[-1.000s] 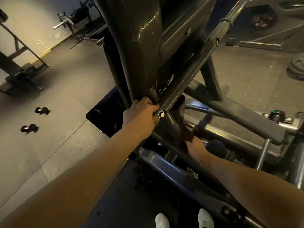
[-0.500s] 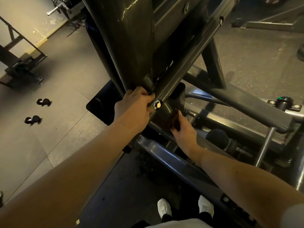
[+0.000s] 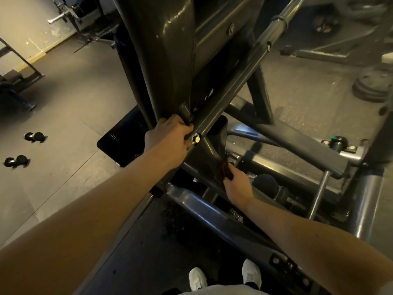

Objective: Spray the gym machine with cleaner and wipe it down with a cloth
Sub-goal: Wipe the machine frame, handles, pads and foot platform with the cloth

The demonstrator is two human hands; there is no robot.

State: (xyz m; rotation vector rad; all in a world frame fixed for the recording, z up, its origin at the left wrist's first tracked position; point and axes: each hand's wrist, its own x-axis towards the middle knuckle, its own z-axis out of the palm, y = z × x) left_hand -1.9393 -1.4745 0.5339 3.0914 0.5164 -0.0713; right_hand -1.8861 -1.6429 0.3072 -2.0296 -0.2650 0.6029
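A large dark grey gym machine [image 3: 161,60] fills the middle of the view, with a slanted steel bar [image 3: 238,81] crossing it. My left hand [image 3: 170,139] grips the frame at the joint beside a brass bolt [image 3: 196,139]. Lower and to the right, my right hand [image 3: 237,186] holds a dark reddish cloth [image 3: 225,169] pressed against a frame member below that joint. Most of the cloth is hidden by my fingers and the shadow. No spray bottle is in view.
A black footplate [image 3: 119,143] lies on the floor left of the frame. Two pairs of small black dumbbells [image 3: 35,136] sit on the grey floor at left. Weight plates [image 3: 372,86] lie at the right. My white shoes [image 3: 225,277] stand near the machine's base rail [image 3: 212,211].
My right hand with the cloth moved up the frame member, then slid back down a little. My left hand kept its grip at the joint. The view shifted slightly.
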